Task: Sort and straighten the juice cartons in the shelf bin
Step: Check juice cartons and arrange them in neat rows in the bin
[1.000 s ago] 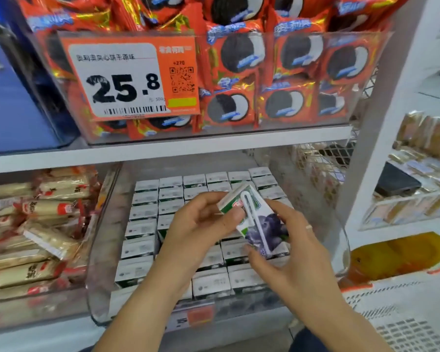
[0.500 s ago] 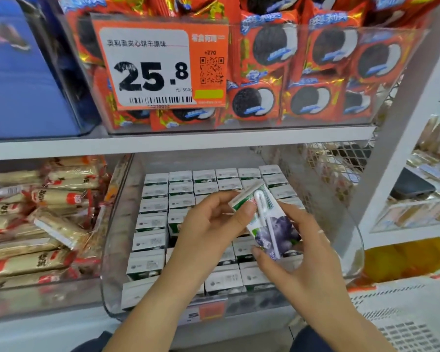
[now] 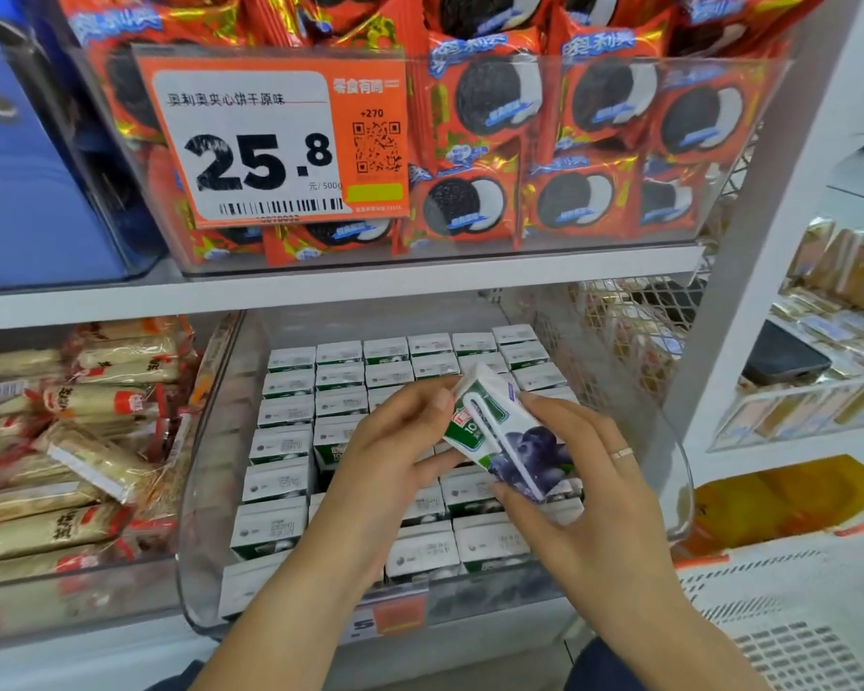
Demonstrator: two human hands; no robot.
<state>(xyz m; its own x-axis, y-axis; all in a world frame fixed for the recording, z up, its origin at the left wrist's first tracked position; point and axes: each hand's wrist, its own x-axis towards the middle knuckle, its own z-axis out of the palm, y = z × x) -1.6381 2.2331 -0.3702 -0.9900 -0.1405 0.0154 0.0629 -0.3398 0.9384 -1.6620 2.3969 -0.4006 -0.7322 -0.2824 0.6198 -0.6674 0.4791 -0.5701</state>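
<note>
I hold one juice carton [image 3: 507, 441] tilted above the rows of cartons [image 3: 290, 443] in the clear shelf bin [image 3: 205, 496], under the upper shelf's edge [image 3: 320, 286]. My left hand [image 3: 395, 461] pinches its top corner; my right hand [image 3: 577, 481], ring on one finger, curls around its lower end. Wrapped snack bars [image 3: 71, 441] lie beyond my left hand.

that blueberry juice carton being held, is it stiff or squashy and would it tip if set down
The carton probably feels stiff: its edges stay straight under both hands' grip, left hand and right hand. Its coated face looks smooth, perhaps slippery. Its boxy shape should stand steadily, like the packed cartons in the bin.
</note>
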